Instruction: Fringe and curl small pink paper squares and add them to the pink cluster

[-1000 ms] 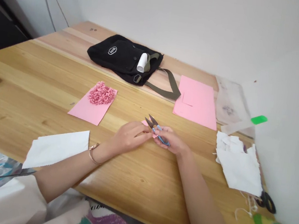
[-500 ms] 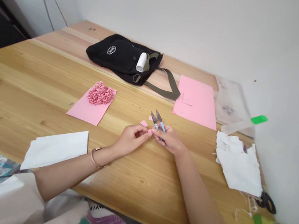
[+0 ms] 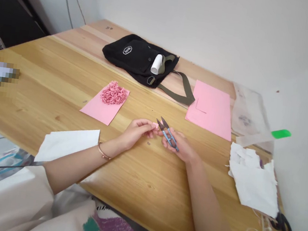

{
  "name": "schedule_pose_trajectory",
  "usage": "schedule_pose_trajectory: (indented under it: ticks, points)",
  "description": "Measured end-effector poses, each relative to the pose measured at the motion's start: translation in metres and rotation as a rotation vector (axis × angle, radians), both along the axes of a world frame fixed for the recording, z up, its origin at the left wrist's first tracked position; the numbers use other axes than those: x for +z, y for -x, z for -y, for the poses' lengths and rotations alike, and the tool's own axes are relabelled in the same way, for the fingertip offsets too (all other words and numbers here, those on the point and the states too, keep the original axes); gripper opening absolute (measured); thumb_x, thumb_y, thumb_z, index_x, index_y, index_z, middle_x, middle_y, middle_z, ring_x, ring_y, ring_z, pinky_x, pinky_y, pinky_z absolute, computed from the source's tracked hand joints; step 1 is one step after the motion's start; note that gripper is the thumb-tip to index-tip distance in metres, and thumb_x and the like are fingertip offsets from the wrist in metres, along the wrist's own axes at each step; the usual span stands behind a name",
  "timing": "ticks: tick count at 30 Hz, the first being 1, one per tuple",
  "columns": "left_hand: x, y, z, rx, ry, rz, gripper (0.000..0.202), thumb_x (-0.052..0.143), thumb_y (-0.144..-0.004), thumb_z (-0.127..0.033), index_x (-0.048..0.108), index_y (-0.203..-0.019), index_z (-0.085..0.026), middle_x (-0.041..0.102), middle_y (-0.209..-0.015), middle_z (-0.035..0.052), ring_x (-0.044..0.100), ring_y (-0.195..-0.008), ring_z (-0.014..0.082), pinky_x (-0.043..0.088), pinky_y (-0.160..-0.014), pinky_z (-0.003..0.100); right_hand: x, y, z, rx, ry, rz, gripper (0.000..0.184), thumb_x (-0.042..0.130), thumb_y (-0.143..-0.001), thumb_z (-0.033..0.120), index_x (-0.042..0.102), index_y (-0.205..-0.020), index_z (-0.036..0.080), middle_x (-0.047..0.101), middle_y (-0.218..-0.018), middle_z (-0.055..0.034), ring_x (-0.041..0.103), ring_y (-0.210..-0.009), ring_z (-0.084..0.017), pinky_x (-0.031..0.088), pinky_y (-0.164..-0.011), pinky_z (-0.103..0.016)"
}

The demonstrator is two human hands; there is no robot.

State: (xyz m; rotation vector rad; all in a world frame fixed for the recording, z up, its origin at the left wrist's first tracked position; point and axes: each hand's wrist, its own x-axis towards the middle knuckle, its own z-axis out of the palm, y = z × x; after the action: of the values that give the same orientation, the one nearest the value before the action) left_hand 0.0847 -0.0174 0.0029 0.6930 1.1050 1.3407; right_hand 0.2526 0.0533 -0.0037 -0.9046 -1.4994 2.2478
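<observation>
Right hand point(image 3: 179, 147): fingers curling around small blue-handled thread snips point(image 3: 168, 132), gripping them with the short metal blades standing slightly parted and pointing up and away. Left hand point(image 3: 137, 130): fingertips pinching a tiny pink paper scrap point(image 3: 155, 125), holding it just beside the blade tips; whether paper and blades are touching cannot be told. Both hands are hovering low over the middle of a smooth, pale wooden table point(image 3: 139, 182). Lying to the left: a flat pink sheet point(image 3: 98, 107) bearing a crumbly heap of pink bits point(image 3: 114, 93). Lying beyond: a soft black fabric bag point(image 3: 134, 58) with olive strap, and a larger pink sheet point(image 3: 211, 108). Crumpled white paper point(image 3: 254, 176) is resting near the right edge; a white sheet point(image 3: 66, 143) is overhanging the near edge. Bare wood is lying open in front of the hands.
</observation>
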Motion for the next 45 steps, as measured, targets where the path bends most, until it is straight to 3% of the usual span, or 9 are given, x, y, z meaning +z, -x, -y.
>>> schedule_pose_trajectory:
  ticks: [17,30,45]
  points:
    - [-0.006,0.004,-0.002,-0.03,-0.022,-0.055,0.018,0.071,-0.064,-0.028,0.067,-0.058,-0.011,0.067,-0.06,0.0032,0.052,-0.051,0.0067,0.04,-0.053,0.021,0.001,-0.007,-0.001,0.087,-0.05,-0.031,0.034,0.059,-0.077,0.045,0.064,-0.085,0.013,0.051,-0.052,0.0036,0.025,-0.035,-0.001,0.01,-0.036,-0.02]
    - [-0.003,0.012,-0.004,-0.211,0.007,-0.11,0.023,0.073,-0.062,-0.032,0.067,-0.057,-0.01,0.067,-0.063,0.0053,0.055,-0.055,0.0085,0.044,-0.05,0.02,0.0,-0.007,-0.002,0.073,-0.043,0.005,0.039,0.066,-0.071,0.046,0.066,-0.088,0.011,0.044,-0.05,0.0057,0.022,-0.037,-0.001,0.01,-0.038,-0.02]
    - [0.001,0.012,-0.005,-0.216,0.025,-0.137,0.022,0.073,-0.062,-0.03,0.066,-0.055,-0.01,0.066,-0.059,0.0045,0.053,-0.048,0.0069,0.043,-0.049,0.021,0.001,-0.006,-0.001,0.059,-0.084,0.033,0.037,0.066,-0.071,0.046,0.067,-0.085,0.011,0.045,-0.049,0.0055,0.022,-0.038,-0.002,0.011,-0.039,-0.021]
